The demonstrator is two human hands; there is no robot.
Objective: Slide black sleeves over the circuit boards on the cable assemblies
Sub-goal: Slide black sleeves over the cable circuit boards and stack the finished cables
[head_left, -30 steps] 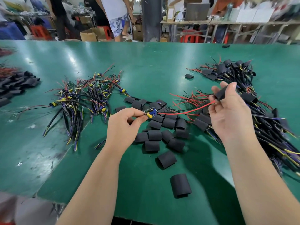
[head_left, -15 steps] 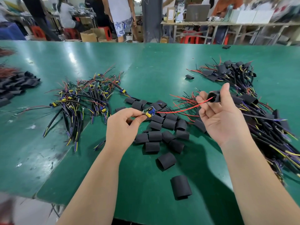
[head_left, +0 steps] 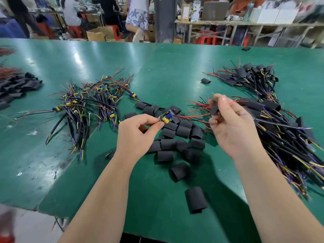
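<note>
My left hand [head_left: 138,132] pinches a small circuit board [head_left: 166,117] with blue and yellow parts above the green table. Its red wire [head_left: 191,116] runs right to my right hand [head_left: 231,127], which holds a black sleeve [head_left: 215,108] between thumb and fingers with the wire threaded through it. Loose black sleeves [head_left: 175,141] lie scattered below and between both hands. A pile of bare cable assemblies [head_left: 91,104] sits to the left. A pile of sleeved assemblies [head_left: 280,130] lies at the right.
The green table [head_left: 157,71] stretches far back. More black sleeves [head_left: 15,88] lie at the left edge, one stray sleeve [head_left: 205,81] is mid-table, another sleeved bundle [head_left: 249,76] is back right. People, stools and benches stand beyond the table.
My right hand has moved left along the red wire with the sleeve, closing the gap to the board. My left hand keeps the board in about the same place.
</note>
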